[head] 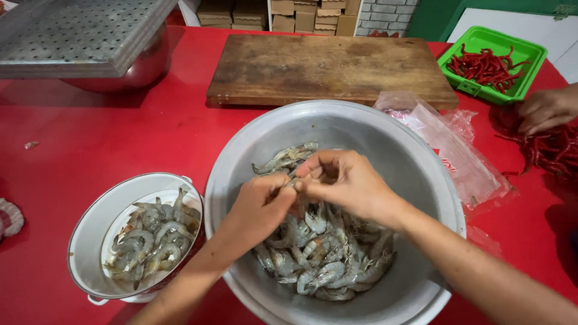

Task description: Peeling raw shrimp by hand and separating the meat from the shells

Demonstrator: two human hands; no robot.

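Note:
A large metal basin (415, 150) in front of me holds a heap of raw grey shrimp (328, 259). Over it, my left hand (259, 207) and my right hand (346, 180) meet, fingers pinched together on a single shrimp (293, 182) that is mostly hidden between them. To the left stands a white enamel pot (90, 225) with several more shrimp (153, 238) lying inside it.
A wooden cutting board (331, 66) lies behind the basin on the red table (120, 144). A clear plastic bag (451, 147) sits right of the basin. Another person's hand (548, 108) rests by loose red chillies (554, 150); a green tray (530, 48) holds more. A perforated metal tray (78, 36) covers a pot at back left.

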